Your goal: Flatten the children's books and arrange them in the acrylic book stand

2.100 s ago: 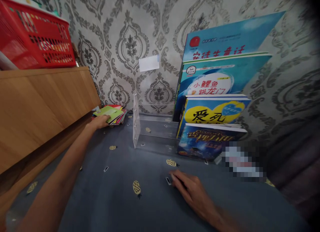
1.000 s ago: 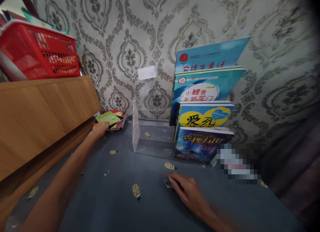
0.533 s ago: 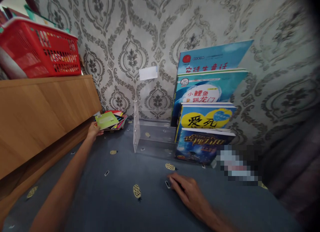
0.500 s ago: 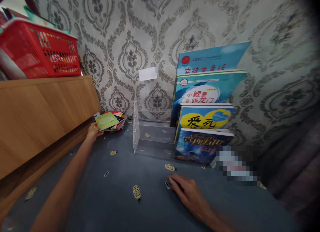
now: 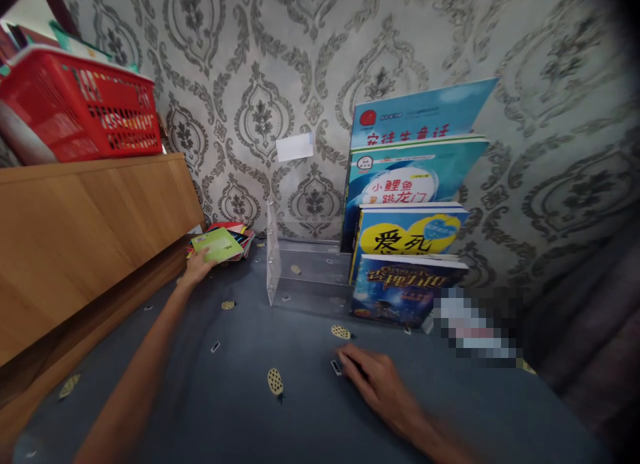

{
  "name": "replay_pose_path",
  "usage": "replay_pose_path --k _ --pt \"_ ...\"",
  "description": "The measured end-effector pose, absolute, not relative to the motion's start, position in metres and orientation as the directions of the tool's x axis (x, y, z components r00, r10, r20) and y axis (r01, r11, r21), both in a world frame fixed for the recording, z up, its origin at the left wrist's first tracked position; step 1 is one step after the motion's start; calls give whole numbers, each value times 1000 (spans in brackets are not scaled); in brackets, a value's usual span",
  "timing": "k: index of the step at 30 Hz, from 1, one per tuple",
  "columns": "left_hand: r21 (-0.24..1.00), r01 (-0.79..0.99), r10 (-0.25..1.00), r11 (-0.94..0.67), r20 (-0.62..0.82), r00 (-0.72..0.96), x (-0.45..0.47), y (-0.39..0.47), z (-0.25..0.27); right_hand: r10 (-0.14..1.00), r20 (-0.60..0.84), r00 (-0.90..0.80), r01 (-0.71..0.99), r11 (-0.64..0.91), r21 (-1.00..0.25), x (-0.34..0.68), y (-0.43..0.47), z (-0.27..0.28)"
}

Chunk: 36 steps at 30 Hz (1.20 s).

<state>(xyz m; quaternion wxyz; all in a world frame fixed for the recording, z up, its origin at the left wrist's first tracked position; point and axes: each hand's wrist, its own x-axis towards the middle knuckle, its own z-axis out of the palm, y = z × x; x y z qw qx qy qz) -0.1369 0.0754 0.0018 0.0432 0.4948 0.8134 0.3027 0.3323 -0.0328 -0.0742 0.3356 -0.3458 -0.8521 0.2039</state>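
Observation:
My left hand [image 5: 199,267] reaches to the far left and grips the near-left edge of a green book [image 5: 219,244], its fingertips showing on the cover. The green book lies at the top of a pile of books [image 5: 245,239] by the wall. My right hand [image 5: 375,381] rests on the dark tablecloth [image 5: 215,397], fingers curled together, with nothing visible in them. Ahead of it stands a clear acrylic rack [image 5: 273,264]. At its right end, several books stand in tiers, including a dark blue book [image 5: 400,294] in front and a blue-and-yellow book [image 5: 415,231] behind.
A red plastic basket [image 5: 85,107] sits on a wooden cabinet [image 5: 95,231] at the left. The patterned wall [image 5: 260,104] bears a white sticker [image 5: 294,147] behind the rack. A blurred-out object [image 5: 475,327] lies right of the rack, near a dark curtain [image 5: 575,264].
My left hand has shifted slightly right, its fingers now farther over the green book's cover. The book has turned a little. My right hand stays in place.

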Motion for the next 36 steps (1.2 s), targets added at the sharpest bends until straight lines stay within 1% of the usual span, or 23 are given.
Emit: replay_pose_path --k 4,8,11,15,20,27,32,36 --pt "261 922 895 287 269 -355 -117 77 -6 730 416 -543 463 673 -576 332 -33 -73" --pt "25 959 902 282 333 -274 -101 72 -16 732 414 -540 466 671 -577 332 -33 -72" --pt "-91 949 899 300 359 -250 -94 69 -19 732 402 -550 467 669 -579 332 -32 -73" --pt "-188 927 899 326 364 -242 -85 67 -22 730 397 -556 462 669 -583 331 -31 -74" --pt "-232 908 900 348 356 -253 -71 64 -26 732 403 -549 461 668 -584 331 -31 -76" --pt "-204 919 918 337 287 -273 -46 48 -28 740 382 -554 471 656 -589 331 -32 -72" --pt "-152 951 955 269 172 -243 -29 20 -39 746 378 -548 477 650 -591 331 -32 -71" --pt "-47 971 972 234 49 -232 -26 2 -50 745 381 -548 470 651 -597 331 -32 -72"
